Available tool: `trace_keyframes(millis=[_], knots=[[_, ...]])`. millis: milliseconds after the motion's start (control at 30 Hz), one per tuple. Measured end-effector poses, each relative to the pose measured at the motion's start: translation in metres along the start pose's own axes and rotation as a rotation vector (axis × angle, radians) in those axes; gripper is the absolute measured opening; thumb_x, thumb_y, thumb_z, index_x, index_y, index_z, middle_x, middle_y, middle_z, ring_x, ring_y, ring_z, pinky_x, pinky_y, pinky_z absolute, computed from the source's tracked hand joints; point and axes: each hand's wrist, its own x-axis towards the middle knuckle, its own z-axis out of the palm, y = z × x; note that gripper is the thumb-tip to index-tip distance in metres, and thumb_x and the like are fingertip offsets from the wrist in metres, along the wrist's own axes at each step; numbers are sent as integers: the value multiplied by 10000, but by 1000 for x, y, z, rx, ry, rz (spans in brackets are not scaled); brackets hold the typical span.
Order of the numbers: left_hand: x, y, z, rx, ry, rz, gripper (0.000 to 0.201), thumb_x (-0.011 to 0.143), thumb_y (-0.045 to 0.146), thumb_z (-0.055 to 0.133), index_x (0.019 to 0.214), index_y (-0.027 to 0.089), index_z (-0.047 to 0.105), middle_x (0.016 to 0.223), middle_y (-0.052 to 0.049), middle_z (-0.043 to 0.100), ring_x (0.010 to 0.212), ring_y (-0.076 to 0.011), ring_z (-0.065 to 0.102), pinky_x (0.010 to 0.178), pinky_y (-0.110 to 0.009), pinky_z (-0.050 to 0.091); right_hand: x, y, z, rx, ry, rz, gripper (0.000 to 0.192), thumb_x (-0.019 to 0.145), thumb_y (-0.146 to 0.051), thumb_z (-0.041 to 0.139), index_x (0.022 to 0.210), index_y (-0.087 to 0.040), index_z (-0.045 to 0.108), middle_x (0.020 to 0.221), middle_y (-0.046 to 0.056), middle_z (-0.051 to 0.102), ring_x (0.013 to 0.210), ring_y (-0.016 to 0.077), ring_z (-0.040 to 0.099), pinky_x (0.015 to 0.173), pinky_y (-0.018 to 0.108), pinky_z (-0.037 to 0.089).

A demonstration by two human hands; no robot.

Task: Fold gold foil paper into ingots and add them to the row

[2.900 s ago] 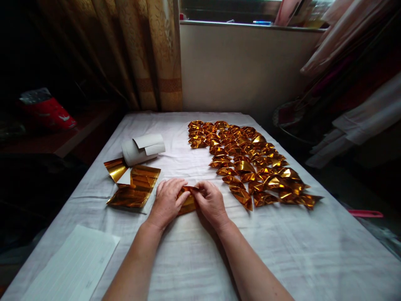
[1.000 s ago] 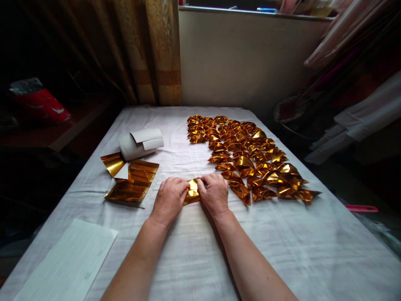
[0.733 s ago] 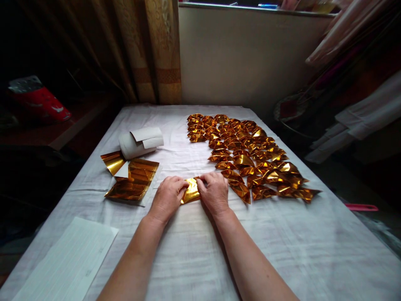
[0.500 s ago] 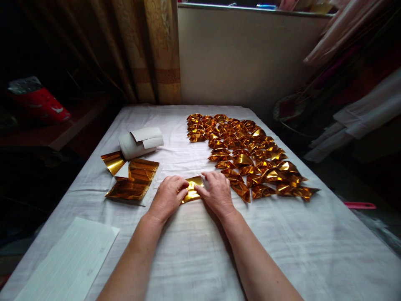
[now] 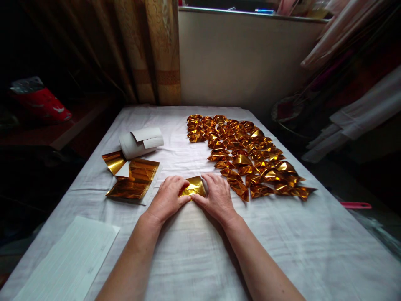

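A small piece of folded gold foil paper [image 5: 194, 187] lies on the white cloth, gripped at both ends. My left hand [image 5: 168, 196] closes on its left end, thumb along the near edge. Around the right end are the fingers of my right hand [image 5: 217, 195], its thumb also at the near edge, the two thumb tips close together. Right of my hands lie rows of folded gold foil pieces [image 5: 242, 159], puffed in the middle with pointed ends. To the left sits a stack of flat gold foil sheets [image 5: 140, 179].
A white paper roll [image 5: 140, 143] lies behind the foil sheets. At the near left is a lined white paper sheet [image 5: 69, 259]. A curtain [image 5: 159, 50] and a wall [image 5: 238, 62] bound the far side. Clothes [image 5: 366, 108] hang at the right, beyond the table edge.
Both thumbs have moved down to the near edge of the foil paper and closer together. More of its gold face shows between my hands.
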Motion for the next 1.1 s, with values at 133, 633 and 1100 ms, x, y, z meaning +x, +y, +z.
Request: trace_keyframes(millis=[133, 633, 1100], knots=[[-1, 2, -2, 2, -9, -9, 225, 803, 307, 696, 1005, 225, 639, 1072, -34, 634, 1044, -228, 535, 936, -355, 433, -2, -2, 1, -5, 15, 0, 592, 743, -509, 701, 1238, -212, 567, 1282, 119, 599, 1190, 306, 508, 1025, 463, 324], [0, 21, 8, 173, 49, -148, 292, 779, 397, 695, 975, 216, 578, 1052, -53, 600, 1046, -263, 510, 902, -391, 416, -13, 27, -2, 84, 34, -12, 334, 820, -329, 642, 1139, -235, 671, 1260, 100, 634, 1177, 276, 548, 1017, 467, 417], [-17, 0, 11, -26, 45, -67, 355, 788, 216, 630, 1142, 229, 597, 1294, -63, 569, 1230, -251, 472, 1078, -424, 383, -12, 24, -5, 99, 9, -7, 293, 806, -307, 673, 1092, -243, 684, 1260, 89, 632, 1191, 272, 532, 992, 451, 411]])
